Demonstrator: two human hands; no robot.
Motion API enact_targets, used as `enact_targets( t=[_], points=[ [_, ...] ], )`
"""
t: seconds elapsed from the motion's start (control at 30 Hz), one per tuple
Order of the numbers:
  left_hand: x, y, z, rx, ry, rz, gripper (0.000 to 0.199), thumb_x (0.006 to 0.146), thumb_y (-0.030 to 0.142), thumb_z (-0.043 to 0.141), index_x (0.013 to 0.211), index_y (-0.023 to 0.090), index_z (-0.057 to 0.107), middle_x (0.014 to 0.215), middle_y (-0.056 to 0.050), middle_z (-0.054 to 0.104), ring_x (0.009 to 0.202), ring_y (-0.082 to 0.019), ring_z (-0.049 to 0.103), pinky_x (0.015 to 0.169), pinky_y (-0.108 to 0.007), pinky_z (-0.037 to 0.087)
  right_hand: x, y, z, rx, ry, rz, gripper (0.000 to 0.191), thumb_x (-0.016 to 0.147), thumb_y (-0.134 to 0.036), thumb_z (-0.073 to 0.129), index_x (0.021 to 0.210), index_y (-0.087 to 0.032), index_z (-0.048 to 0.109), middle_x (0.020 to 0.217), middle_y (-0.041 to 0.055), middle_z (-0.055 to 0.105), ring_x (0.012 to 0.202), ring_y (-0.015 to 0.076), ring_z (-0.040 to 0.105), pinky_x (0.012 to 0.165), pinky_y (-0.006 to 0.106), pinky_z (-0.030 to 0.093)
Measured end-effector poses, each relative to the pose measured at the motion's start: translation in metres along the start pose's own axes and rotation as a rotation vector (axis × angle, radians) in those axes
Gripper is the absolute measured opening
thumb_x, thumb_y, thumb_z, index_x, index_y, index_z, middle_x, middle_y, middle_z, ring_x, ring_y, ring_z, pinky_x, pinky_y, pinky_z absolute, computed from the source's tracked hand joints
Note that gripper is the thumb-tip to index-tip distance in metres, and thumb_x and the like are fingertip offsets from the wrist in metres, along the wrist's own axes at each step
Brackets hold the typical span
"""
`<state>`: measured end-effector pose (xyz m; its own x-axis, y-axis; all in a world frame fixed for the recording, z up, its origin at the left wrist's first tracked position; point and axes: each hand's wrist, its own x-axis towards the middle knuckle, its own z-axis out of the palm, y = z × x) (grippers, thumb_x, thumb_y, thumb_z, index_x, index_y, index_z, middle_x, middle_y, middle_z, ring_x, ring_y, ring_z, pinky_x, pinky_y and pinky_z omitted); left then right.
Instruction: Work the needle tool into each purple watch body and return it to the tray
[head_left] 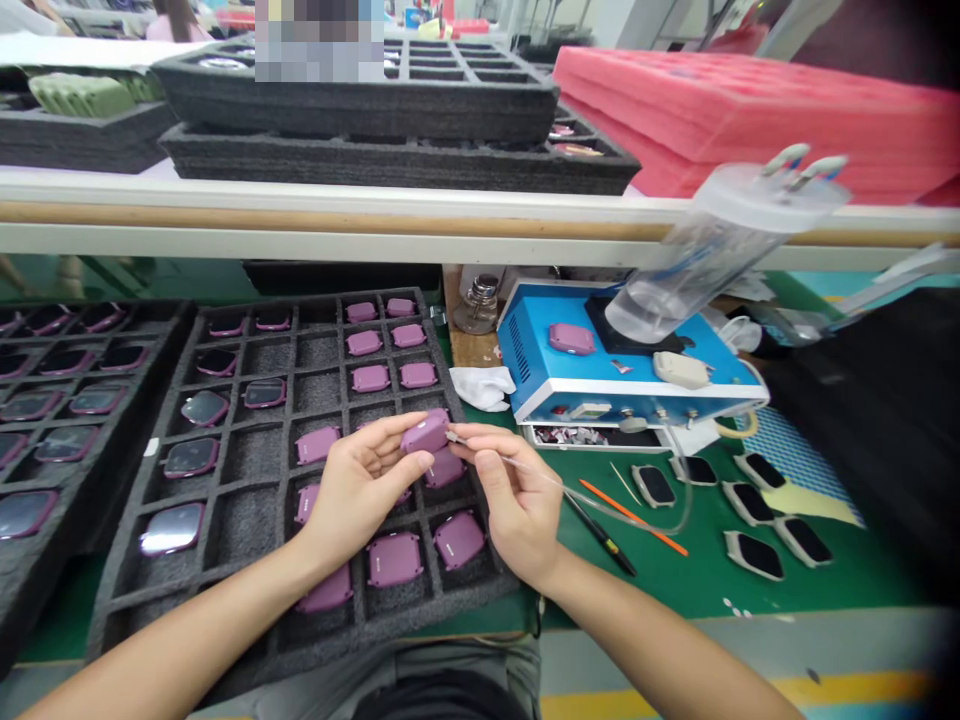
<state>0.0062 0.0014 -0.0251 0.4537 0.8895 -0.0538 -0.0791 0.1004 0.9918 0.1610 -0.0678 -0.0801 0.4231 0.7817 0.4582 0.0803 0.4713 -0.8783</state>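
Note:
In my left hand (367, 475) is a purple smartwatch case (426, 432), pinched between thumb and fingers above the black foam tray (247, 500). My right hand (521, 500) is closed on a thin tip at the end of a clear tube (577, 492). That tip meets or nearly meets the right edge of the watch case; contact is too small to tell. Below my hands, more purple watch cases (395, 558) lie in the tray's right-hand compartments. Dark-screened watches (172, 527) sit in its left columns. My left hand hides part of the middle compartments.
A blue dispenser box (540, 350) stands at back right, bearing a clear cylinder (705, 260). Pale watches (754, 555), an orange stick (634, 517) and a black pen (604, 535) lie on the green mat. Another foam tray (67, 480) is at left; a shelf (375, 245) crosses above.

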Motion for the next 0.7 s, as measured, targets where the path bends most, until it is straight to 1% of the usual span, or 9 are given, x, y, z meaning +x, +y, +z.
enact_targets(
  t=[0.17,0.3,0.43,0.53,0.6,0.63,0.7],
  points=[
    [0.001,0.001,0.0,0.005,0.003,0.005,0.047,0.076,0.031,0.089,0.117,0.014,0.074,0.126,-0.015,0.077,0.115,-0.029,0.076,0.103,-0.037,0.061,0.002,-0.001,0.001,0.006,-0.005,-0.014,0.016,0.103,-0.023,0.058,0.104,-0.025,0.074,0.112,0.0065,0.078,0.107,0.0197,0.076,0.091,0.036,0.064],
    [0.002,0.001,-0.001,0.01,-0.003,0.005,0.048,0.076,0.032,0.089,0.118,0.014,0.074,0.124,-0.015,0.077,0.112,-0.027,0.077,0.101,-0.035,0.062,0.003,-0.002,0.001,-0.01,-0.004,-0.021,0.017,0.103,-0.022,0.058,0.105,-0.025,0.074,0.113,0.0069,0.078,0.107,0.0197,0.076,0.092,0.036,0.064],
    [-0.001,-0.001,0.001,0.045,0.011,0.022,0.047,0.076,0.032,0.088,0.117,0.015,0.074,0.124,-0.015,0.078,0.113,-0.028,0.077,0.102,-0.037,0.061,0.002,0.0,0.0,-0.023,-0.007,-0.031,0.016,0.103,-0.023,0.058,0.104,-0.024,0.074,0.112,0.0074,0.078,0.107,0.0201,0.076,0.091,0.037,0.065],
    [-0.003,0.003,-0.001,0.153,0.031,0.039,0.041,0.082,0.031,0.082,0.118,0.013,0.074,0.116,-0.014,0.081,0.102,-0.027,0.079,0.092,-0.037,0.063,-0.002,0.0,-0.002,-0.015,-0.019,-0.022,0.016,0.103,-0.023,0.059,0.104,-0.024,0.075,0.114,0.0083,0.078,0.109,0.0218,0.076,0.093,0.04,0.065],
    [0.002,0.011,-0.011,0.296,0.026,0.087,0.036,0.087,0.027,0.074,0.119,0.012,0.073,0.113,-0.013,0.081,0.096,-0.025,0.078,0.086,-0.035,0.063,-0.006,-0.001,-0.003,-0.013,-0.004,-0.013,0.015,0.102,-0.023,0.06,0.103,-0.024,0.075,0.115,0.0086,0.078,0.11,0.0227,0.076,0.094,0.042,0.065],
    [0.006,0.016,-0.021,0.401,0.04,0.123,0.035,0.088,0.025,0.071,0.121,0.013,0.072,0.115,-0.013,0.08,0.098,-0.024,0.077,0.085,-0.034,0.062,-0.008,-0.001,-0.004,-0.013,0.008,-0.009,0.015,0.102,-0.024,0.06,0.103,-0.023,0.075,0.114,0.0088,0.078,0.11,0.0232,0.076,0.094,0.042,0.065],
    [0.018,0.024,-0.046,0.684,0.124,0.191,0.036,0.088,0.02,0.067,0.124,0.014,0.07,0.12,-0.013,0.077,0.105,-0.023,0.073,0.085,-0.032,0.06,-0.01,-0.002,-0.003,-0.005,0.023,0.0,0.015,0.101,-0.024,0.061,0.101,-0.022,0.076,0.112,0.0093,0.079,0.109,0.0241,0.076,0.093,0.044,0.066]
  ],
)
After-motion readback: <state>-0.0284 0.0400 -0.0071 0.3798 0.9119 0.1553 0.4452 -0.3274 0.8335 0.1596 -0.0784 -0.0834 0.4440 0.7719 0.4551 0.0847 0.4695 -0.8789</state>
